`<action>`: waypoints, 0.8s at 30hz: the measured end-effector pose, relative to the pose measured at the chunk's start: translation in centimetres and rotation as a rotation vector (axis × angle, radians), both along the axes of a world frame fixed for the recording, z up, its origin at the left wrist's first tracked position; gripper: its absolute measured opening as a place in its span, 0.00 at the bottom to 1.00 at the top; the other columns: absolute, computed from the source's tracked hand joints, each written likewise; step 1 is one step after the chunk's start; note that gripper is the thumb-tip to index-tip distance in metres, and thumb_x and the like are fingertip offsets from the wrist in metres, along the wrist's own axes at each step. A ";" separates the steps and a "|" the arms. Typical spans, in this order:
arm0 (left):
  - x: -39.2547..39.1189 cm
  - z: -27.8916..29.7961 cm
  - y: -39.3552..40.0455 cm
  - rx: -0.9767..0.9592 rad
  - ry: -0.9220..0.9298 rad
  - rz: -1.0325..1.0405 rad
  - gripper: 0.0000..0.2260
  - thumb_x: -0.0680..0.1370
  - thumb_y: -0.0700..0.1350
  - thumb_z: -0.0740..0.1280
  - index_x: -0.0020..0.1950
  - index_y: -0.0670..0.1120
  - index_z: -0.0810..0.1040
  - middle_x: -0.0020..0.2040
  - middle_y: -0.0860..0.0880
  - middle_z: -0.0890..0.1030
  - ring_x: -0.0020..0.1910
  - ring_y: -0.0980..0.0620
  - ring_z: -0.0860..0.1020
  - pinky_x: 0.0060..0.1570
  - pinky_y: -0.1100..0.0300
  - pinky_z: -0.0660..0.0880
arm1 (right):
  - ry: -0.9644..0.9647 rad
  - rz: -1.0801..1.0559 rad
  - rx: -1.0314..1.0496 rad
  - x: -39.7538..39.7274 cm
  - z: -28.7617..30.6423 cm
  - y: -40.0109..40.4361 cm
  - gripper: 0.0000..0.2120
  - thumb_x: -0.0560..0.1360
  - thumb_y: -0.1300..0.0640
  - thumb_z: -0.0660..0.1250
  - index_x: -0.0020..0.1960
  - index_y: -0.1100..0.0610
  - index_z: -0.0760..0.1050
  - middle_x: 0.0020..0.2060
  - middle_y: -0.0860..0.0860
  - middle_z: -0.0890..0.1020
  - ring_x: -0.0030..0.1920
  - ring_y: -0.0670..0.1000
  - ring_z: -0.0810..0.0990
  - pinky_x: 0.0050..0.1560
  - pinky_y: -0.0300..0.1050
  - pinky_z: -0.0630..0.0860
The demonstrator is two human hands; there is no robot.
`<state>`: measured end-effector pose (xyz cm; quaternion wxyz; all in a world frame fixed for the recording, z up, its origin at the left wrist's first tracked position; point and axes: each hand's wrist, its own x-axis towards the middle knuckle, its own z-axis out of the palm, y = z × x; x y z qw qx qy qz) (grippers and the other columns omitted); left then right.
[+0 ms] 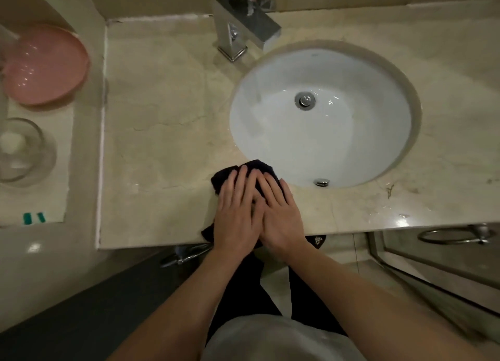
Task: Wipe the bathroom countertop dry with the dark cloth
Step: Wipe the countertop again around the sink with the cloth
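Head cam, looking straight down at a beige marble table (162, 103) in a bathroom. Both hands are flat on the dark cloth (259, 168), which sits bunched up on the front strip of the table, just beside the near-left rim of the sink (324, 133). One corner of the cloth hangs over the front edge, below the left wrist.

The left hand (238, 214) has its fingers (240, 179) straight and lying close together, pressing down on the cloth, not curled round it. The right hand (281, 214) is the same deal, fingers straight and slightly spread, palm down, with its inner edge overlapping the left hand a bit. So neither hand is pinching anything, they're just pressing flat.

The sink is a white round bowl set under the stone, with a chrome drain plug (305, 100) in the middle and a small overflow fitting (322, 182) at the near wall. A square chrome faucet (240, 27) stands at the back left of the bowl, spout reaching over it.

There's some shiny wet-looking spotting on the table at the front right, near the edge (400, 215).

Off to the left, on a separate lower ledge, there's a pink basin (46, 65) and nearer the camera a clear glass bowl (24, 152), both on a white mat (56, 192). A metal towel ring (454, 236) hangs under the table on the right.
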<state>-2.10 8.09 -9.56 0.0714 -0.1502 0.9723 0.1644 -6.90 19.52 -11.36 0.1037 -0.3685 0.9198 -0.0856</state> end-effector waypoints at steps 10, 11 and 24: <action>-2.7 -0.9 7.5 -0.135 -0.033 -0.049 0.26 0.85 0.50 0.40 0.81 0.40 0.54 0.82 0.43 0.55 0.81 0.45 0.53 0.79 0.47 0.52 | 0.024 -0.128 -0.117 -3.0 0.1 9.3 0.25 0.85 0.54 0.49 0.80 0.59 0.59 0.79 0.55 0.61 0.80 0.51 0.57 0.78 0.59 0.57; -3.4 -0.8 8.7 -0.136 -0.042 -0.077 0.27 0.86 0.50 0.39 0.81 0.40 0.55 0.81 0.43 0.56 0.81 0.45 0.55 0.79 0.47 0.52 | 0.024 -0.136 -0.116 -3.4 0.1 10.7 0.24 0.85 0.54 0.49 0.80 0.59 0.60 0.79 0.55 0.61 0.80 0.52 0.57 0.78 0.59 0.57; -11.4 1.3 21.8 0.051 -0.081 -0.180 0.24 0.84 0.51 0.50 0.75 0.42 0.70 0.70 0.45 0.76 0.67 0.46 0.75 0.73 0.49 0.67 | -0.009 -0.184 -0.031 -10.3 2.3 24.2 0.26 0.83 0.54 0.49 0.79 0.60 0.60 0.80 0.56 0.58 0.80 0.53 0.56 0.78 0.58 0.57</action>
